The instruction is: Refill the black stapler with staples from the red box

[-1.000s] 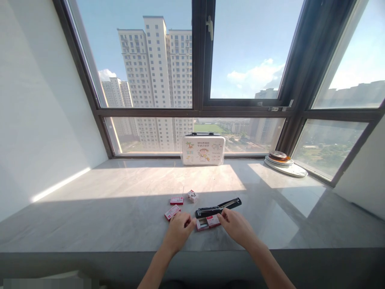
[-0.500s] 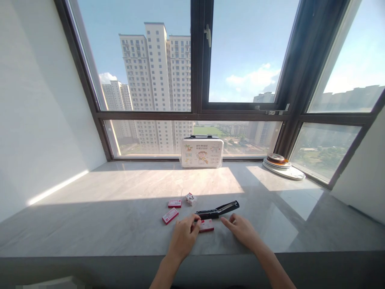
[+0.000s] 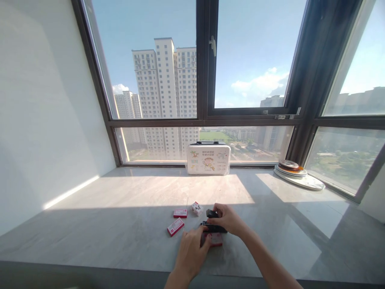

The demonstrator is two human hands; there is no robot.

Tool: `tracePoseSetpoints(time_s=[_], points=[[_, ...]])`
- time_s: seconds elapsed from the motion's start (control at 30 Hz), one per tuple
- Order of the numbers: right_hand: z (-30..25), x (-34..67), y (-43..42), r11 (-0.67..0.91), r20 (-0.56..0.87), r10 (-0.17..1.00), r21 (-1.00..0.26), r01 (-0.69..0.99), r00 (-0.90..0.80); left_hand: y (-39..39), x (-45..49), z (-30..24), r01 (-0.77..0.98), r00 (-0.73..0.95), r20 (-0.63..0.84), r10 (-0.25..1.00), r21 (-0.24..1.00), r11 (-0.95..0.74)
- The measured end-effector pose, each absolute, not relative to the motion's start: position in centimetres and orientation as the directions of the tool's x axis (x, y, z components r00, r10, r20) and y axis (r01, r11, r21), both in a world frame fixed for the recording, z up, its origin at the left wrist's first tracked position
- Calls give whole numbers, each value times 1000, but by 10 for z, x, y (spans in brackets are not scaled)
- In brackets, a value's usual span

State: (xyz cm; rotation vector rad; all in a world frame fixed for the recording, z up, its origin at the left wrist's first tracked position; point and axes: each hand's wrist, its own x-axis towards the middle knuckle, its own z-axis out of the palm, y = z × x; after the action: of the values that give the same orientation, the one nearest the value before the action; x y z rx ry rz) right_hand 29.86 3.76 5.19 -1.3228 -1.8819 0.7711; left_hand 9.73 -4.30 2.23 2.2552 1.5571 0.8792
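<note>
A black stapler [image 3: 221, 229] lies on the marble sill, its top arm lifted above the base. My right hand [image 3: 227, 219] grips that arm near its raised end, thumb and fingers closed around it. At the base's left end my left hand [image 3: 191, 249] has its fingertips pressed on the stapler, partly hiding it. Its thumb rests by a red-and-white staple box [image 3: 217, 239] just in front of the base. To the left are two more red-and-white staple boxes [image 3: 180, 213], one straight and one angled. Behind them sits a small white printed box [image 3: 196, 208].
Against the window stands a white case [image 3: 208, 160] with cartoon prints and a black handle. Stacked plates [image 3: 290, 170] occupy the right corner. The sill [image 3: 120, 228] meets a wall on the left and has a front edge close to me.
My right hand has taken hold of the stapler's top arm and swung it up and leftward over the base. My left fingers have moved onto the stapler. The view has shifted slightly.
</note>
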Motion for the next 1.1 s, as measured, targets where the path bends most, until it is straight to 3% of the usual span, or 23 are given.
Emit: tracePoseSetpoints(time_s=[0.17, 0.37, 0.57, 0.7, 0.83, 1.1], points=[[54, 287, 40, 339, 158, 933, -682, 648, -322, -45, 99, 21, 756, 255, 327, 910, 520, -398], [54, 294, 34, 319, 154, 946, -605, 729, -286, -46, 98, 31, 736, 399, 346, 850, 432, -521], [52, 299, 29, 282, 157, 959, -585, 761, -235, -38, 41, 45, 880, 228, 431, 873, 292, -374], [53, 299, 26, 271, 154, 963, -581, 768, -223, -26, 0, 41, 856, 179, 475, 862, 357, -374], [54, 299, 26, 269, 151, 963, -574, 773, -222, -9, -11, 35, 763, 245, 457, 855, 453, -461], [51, 300, 28, 258, 134, 966, -572, 779, -222, 4, -18, 14, 780, 179, 480, 859, 462, -421]])
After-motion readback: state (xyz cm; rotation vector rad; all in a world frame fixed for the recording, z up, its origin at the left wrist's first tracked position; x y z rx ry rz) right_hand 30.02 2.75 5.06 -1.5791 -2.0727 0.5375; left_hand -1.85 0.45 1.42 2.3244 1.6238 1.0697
